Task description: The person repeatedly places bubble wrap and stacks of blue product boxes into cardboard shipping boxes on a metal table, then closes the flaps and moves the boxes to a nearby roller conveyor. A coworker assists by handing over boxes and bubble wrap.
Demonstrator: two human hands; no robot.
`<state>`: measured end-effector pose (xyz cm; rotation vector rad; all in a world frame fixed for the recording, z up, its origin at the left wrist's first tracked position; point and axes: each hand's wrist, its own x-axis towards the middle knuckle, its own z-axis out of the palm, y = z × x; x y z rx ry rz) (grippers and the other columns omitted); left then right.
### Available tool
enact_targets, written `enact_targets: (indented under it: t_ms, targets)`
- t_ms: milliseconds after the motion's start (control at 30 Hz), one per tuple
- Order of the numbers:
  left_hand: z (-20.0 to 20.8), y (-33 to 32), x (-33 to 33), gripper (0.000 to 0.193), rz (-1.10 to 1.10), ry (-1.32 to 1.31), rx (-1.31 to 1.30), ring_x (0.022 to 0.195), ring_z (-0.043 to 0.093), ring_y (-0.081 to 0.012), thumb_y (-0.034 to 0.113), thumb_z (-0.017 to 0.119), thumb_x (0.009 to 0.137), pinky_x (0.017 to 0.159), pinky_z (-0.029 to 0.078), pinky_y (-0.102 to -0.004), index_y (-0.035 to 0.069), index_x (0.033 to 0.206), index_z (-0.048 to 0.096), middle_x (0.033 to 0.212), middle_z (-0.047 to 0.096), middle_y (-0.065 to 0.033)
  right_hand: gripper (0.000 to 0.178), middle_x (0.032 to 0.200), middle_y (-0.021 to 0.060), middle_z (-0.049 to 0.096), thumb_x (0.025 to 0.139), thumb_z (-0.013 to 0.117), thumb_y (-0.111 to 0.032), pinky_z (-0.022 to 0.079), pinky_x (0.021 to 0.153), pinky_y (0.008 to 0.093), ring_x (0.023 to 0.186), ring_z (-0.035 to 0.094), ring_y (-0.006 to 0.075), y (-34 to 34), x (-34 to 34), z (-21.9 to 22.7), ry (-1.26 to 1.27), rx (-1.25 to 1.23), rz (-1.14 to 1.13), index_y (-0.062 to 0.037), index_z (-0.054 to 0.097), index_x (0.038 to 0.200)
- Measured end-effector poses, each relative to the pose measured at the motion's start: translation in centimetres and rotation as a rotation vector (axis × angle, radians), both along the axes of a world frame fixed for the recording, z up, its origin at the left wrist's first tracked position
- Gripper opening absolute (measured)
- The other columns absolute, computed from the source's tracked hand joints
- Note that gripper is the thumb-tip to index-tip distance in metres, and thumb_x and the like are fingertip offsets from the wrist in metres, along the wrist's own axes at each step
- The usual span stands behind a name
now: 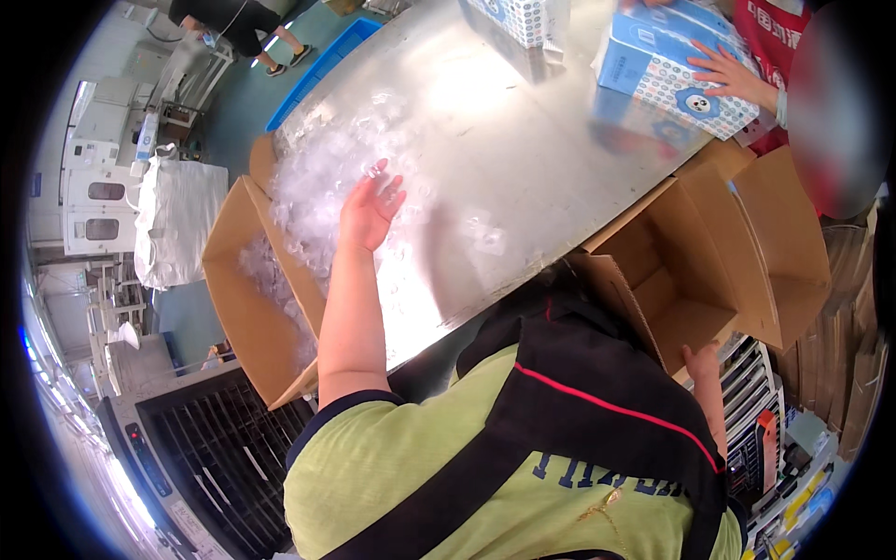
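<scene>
My left hand [369,213] is raised over the steel table, palm turned sideways, its fingers apart and slightly bent. A clear scrap shows by its fingertips; whether it is held I cannot tell. Just beside it lies a heap of small clear plastic pieces [317,191]. More of these pieces fill part of an open cardboard box [250,313] at the table's left edge. On the right, my right hand [702,359] grips the lower edge of another open cardboard box [695,301], which looks bare inside. Part of that hand is hidden behind the cardboard.
Across the metal table [411,56], a co-worker's hand [733,75] rests on a blue-and-white printed carton [677,70]. A similar carton [523,21] stands at the far edge. A blue tray [327,65], a white bulk bag [177,219] and another person are farther left.
</scene>
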<state>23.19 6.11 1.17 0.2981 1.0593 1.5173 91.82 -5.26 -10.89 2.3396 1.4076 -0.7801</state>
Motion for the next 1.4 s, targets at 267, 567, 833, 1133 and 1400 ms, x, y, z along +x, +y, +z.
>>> enact_targets:
  t_ms: [267,567,833,1133,1400]
  targets:
    - [3.3,3.9,17.4,0.032,-0.522,0.303,0.176,0.107,0.061,-0.0246,0.019,0.054,0.099,0.087,0.056,-0.0419,0.002,0.127,0.056,0.120,0.062,-0.0117,0.100,0.123,0.0313,0.058,0.086,0.066,-0.040,0.047,0.098,0.0416,0.115,0.058,0.0401,0.3,-0.5,-0.2,-0.031,-0.007,-0.019,0.0177,0.007,0.141]
    - [-1.6,1.2,25.3,0.057,-0.424,1.374,0.361,0.123,0.046,-0.0411,0.032,0.070,0.084,0.102,0.040,-0.0484,0.006,0.131,0.052,0.127,0.053,-0.0223,0.102,0.125,0.0330,0.055,0.085,0.068,-0.037,0.046,0.099,0.0407,0.117,0.057,0.0397,-0.5,0.6,-1.3,-0.011,-0.006,-0.040,0.0173,0.004,0.142]
    - [-8.9,-4.8,11.5,0.031,-0.505,1.997,0.141,0.105,0.053,-0.0348,0.017,0.074,0.076,0.091,0.042,-0.0452,0.009,0.103,0.062,0.105,0.060,-0.0126,0.095,0.128,0.0305,0.055,0.086,0.063,-0.041,0.045,0.100,0.0420,0.118,0.055,0.0406,-1.6,1.6,-2.3,0.015,0.064,0.040,0.0175,0.014,0.141]
    - [-0.3,1.6,24.7,0.013,-0.290,0.868,0.376,0.084,0.059,-0.0132,0.008,0.061,0.094,0.077,0.049,-0.0278,0.002,0.104,0.056,0.093,0.063,-0.0063,0.106,0.108,0.0296,0.065,0.088,0.056,-0.054,0.052,0.087,0.0425,0.102,0.065,0.0397,0.3,-1.0,1.7,0.003,-0.076,-0.014,0.0221,0.005,0.141]
    - [-5.2,3.2,21.1,0.067,-0.700,1.928,0.229,0.140,0.026,-0.0382,0.041,0.055,0.094,0.114,0.021,-0.0513,0.004,0.145,0.034,0.150,0.032,-0.0191,0.103,0.117,0.0300,0.062,0.085,0.061,-0.049,0.050,0.091,0.0443,0.107,0.063,0.0398,-0.5,-0.6,0.8,0.008,0.005,-0.047,0.0139,0.006,0.146]
